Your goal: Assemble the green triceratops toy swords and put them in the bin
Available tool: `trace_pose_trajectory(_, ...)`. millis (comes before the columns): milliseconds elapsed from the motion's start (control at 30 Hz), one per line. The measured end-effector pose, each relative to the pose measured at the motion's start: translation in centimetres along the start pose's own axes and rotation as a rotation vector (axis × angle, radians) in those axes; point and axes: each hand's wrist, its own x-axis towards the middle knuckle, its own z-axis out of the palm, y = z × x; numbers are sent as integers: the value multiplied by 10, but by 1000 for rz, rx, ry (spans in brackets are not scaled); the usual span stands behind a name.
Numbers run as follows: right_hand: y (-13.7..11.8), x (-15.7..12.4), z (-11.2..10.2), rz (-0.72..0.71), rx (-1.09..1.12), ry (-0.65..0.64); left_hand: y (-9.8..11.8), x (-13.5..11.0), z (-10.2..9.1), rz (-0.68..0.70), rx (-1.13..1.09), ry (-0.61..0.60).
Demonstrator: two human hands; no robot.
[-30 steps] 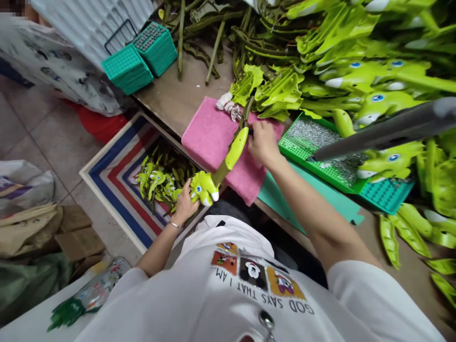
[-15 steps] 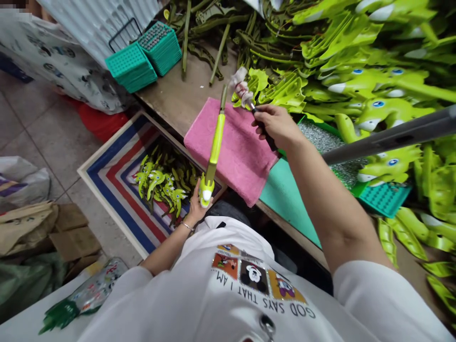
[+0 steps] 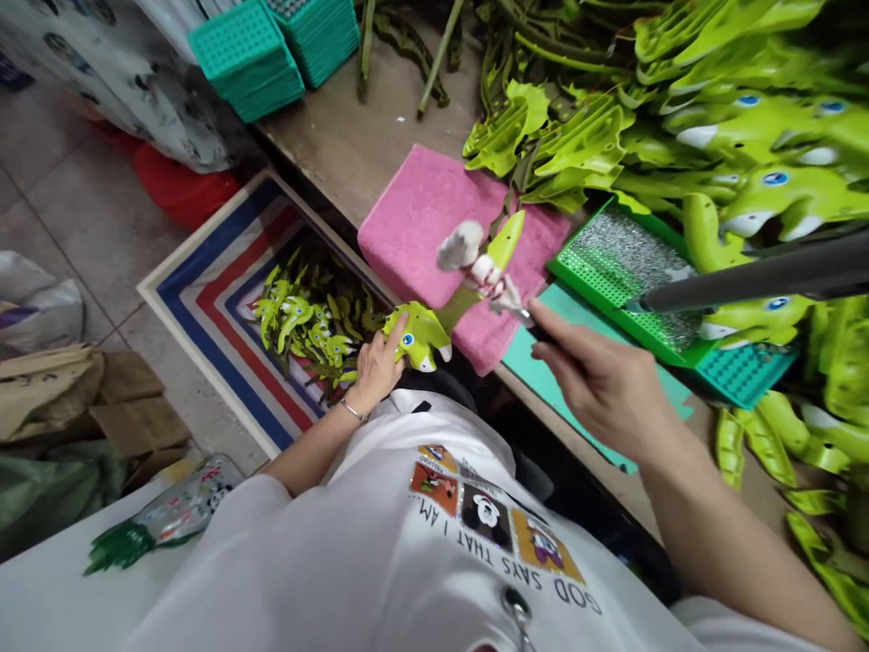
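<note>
My left hand (image 3: 377,369) grips a lime-green plastic dinosaur-head toy (image 3: 419,337) low over the striped box. Its long green stem (image 3: 506,242) slants up and to the right across a pink towel (image 3: 421,213). My right hand (image 3: 597,385) pinches a thin dark-handled metal tool (image 3: 524,314) between its fingers. A white fluffy wad (image 3: 468,251) sits along the tool's far end, right over the stem, and may touch it. The picture does not settle what the wad is made of.
A striped box (image 3: 204,299) of small green toy pieces lies left of the towel, above a tiled floor. Teal baskets (image 3: 248,59) stand at the back. A green tray (image 3: 617,263) of glittering beads lies to the right. A grey pole (image 3: 747,276) crosses above it, beside heaped green toy parts (image 3: 767,154).
The toy's stem has swung from pointing up to slanting right, turning the head to show its eye. My right hand has moved down and right, bringing the white wad over the stem.
</note>
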Motion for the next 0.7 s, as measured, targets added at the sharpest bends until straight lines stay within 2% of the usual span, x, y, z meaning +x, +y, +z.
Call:
trace_pose_trajectory(133, 3, -12, 21, -17, -185, -176, 10, 2, -9, -16, 100, -87)
trace_pose_trajectory(200, 3, -11, 25, 5, -286, -237, 13, 1, -11, -28, 115, -106)
trace_pose_trajectory(300, -4, -10, 17, -14, -361, -212, 18, -1, -15, -54, 120, -123)
trace_pose_trajectory(400, -12, -15, 8, -84, -371, -59, 23, -4, -19, -77, 108, -131)
trace_pose_trajectory(467, -10, -21, 10, -101, -418, -14, 27, -5, -22, -93, 107, -143)
trace_pose_trajectory(633, 9, -23, 37, -11, -505, -241, 32, -5, -25, -104, 158, -161)
trace_pose_trajectory(700, 12, -20, 40, 5, -467, -231, 32, -6, -25, -101, 180, -152)
